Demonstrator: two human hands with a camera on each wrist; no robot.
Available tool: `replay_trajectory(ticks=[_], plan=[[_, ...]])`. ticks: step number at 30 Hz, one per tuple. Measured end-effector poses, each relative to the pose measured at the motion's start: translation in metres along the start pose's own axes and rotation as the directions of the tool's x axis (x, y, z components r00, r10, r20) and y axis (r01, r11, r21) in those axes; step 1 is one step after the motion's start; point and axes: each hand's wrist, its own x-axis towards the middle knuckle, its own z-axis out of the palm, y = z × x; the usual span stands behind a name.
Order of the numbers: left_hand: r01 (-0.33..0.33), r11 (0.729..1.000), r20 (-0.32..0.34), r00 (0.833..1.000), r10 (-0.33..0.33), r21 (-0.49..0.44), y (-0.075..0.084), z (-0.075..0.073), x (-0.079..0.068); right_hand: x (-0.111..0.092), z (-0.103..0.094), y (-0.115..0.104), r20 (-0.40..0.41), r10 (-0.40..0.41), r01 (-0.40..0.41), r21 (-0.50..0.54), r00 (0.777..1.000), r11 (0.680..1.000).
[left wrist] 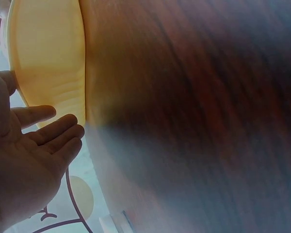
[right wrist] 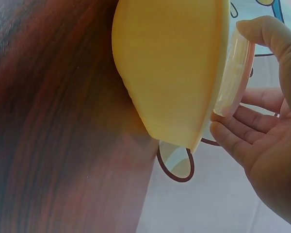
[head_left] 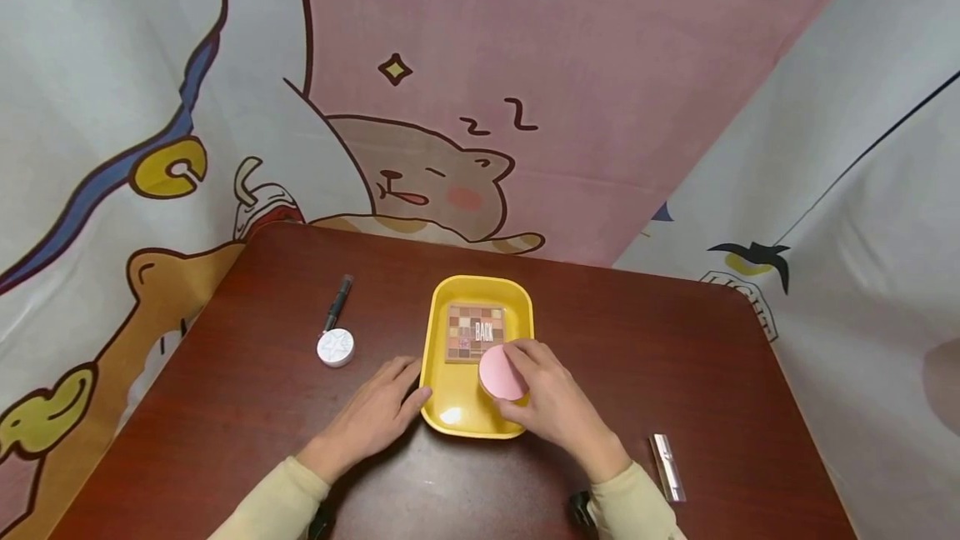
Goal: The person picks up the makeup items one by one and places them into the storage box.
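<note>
My right hand (head_left: 555,394) grips a round cosmetic case with a pink top (head_left: 501,373) between thumb and fingers, over the right part of a yellow tray (head_left: 457,398). From the right wrist, the case's clear side (right wrist: 233,73) shows at the tray's rim. Inside the tray lies an eyeshadow palette (head_left: 461,336) with a grid of brown and pink shades and the word BACK. My left hand (head_left: 378,407) is at the tray's left edge, thumb near the rim. Its fingers are extended against or close to the tray's outer wall (left wrist: 48,53), as the left wrist view shows.
Left of the tray, a round white case (head_left: 335,347) with a star pattern sits on the dark red-brown table (head_left: 247,407). A slim black pen-like tube (head_left: 339,302) lies just behind it. A shiny silver-pink tube (head_left: 667,467) lies near my right forearm. Printed cloth hangs behind the table.
</note>
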Motion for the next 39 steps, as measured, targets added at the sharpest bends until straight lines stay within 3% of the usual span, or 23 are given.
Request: replay_trajectory(ticks=[10, 31, 39], plan=[[0.021, 1.000, 0.022, 1.000, -0.021, 0.012, 0.001, 0.000, 0.000, 0.003, 0.008, -0.005, 0.020, -0.010, 0.009, 0.025, 1.000, 1.000], [-0.002, 1.000, -0.035, 0.999, 0.003, 0.026, 0.002, 0.000, 0.001, 0.014, 0.021, -0.012, 0.047, -0.019, 0.018, 0.021, 0.999, 1.000], [0.027, 1.000, 0.000, 1.000, -0.027, 0.013, 0.002, 0.001, -0.001, 0.018, 0.027, -0.016, 0.083, -0.033, 0.031, 0.031, 0.996, 0.999]])
